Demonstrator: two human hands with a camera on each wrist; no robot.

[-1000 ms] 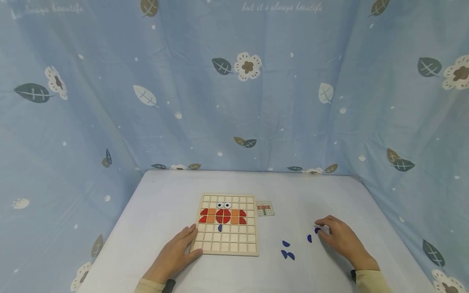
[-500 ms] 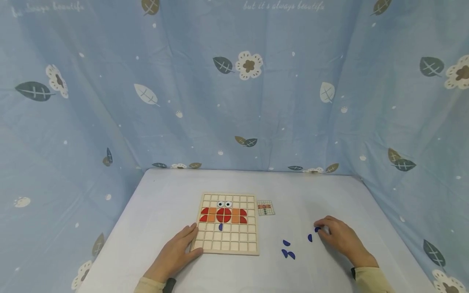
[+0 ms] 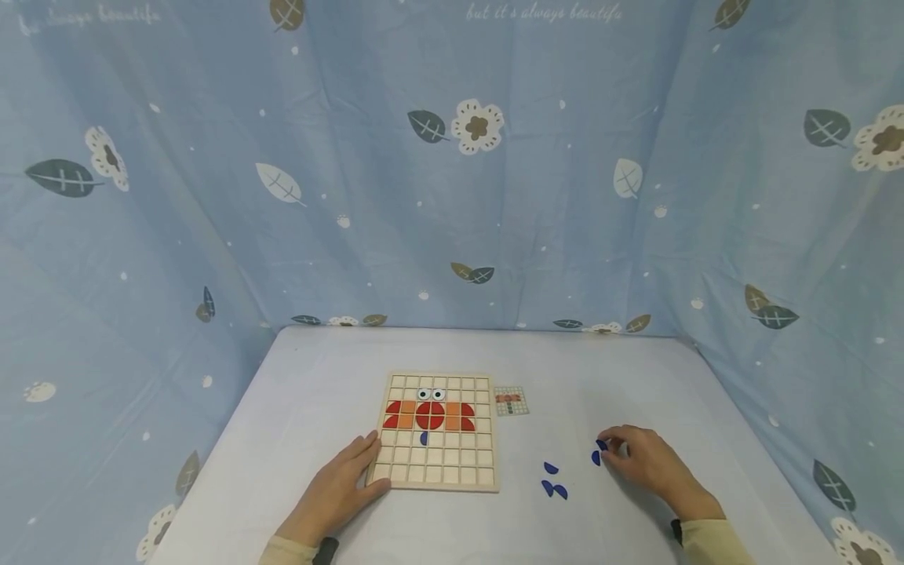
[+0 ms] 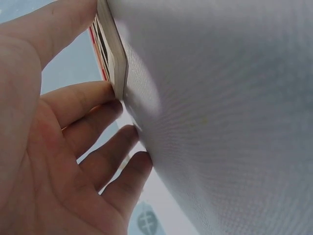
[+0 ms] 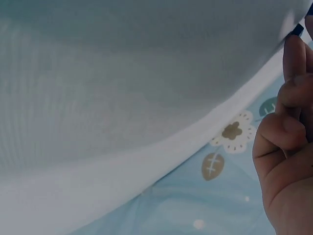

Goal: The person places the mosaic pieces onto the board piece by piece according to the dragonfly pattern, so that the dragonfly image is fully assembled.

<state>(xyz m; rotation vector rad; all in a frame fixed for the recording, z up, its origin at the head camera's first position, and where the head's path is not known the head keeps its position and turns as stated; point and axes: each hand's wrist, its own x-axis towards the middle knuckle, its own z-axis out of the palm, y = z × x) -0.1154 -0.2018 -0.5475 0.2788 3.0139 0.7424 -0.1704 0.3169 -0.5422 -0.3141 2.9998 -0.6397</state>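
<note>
A square wooden grid board (image 3: 452,477) lies on the table in the head view, with red, orange and eye pieces and one blue half-circle in its cells. My left hand (image 3: 337,490) rests against its near left corner, fingers (image 4: 80,100) along the side and thumb at the front edge. Further right, my right hand (image 3: 653,467) pinches a blue half-circle piece (image 3: 602,444) between thumb and forefinger, just over the table. Another blue half-circle (image 3: 596,458) lies right beside it, close to or touching the held one. The right wrist view shows only a dark blue bit (image 5: 297,30) at the fingertips.
Several loose blue half-circles (image 3: 551,468) lie between the board and my right hand. A small pattern card (image 3: 511,400) is at the board's right side. Blue patterned cloth (image 3: 452,196) stands behind and around the white table (image 3: 318,377).
My right hand has moved slightly left, bringing the pinched blue half-circle close to the neighbouring one. My left hand and the board have stayed in place.
</note>
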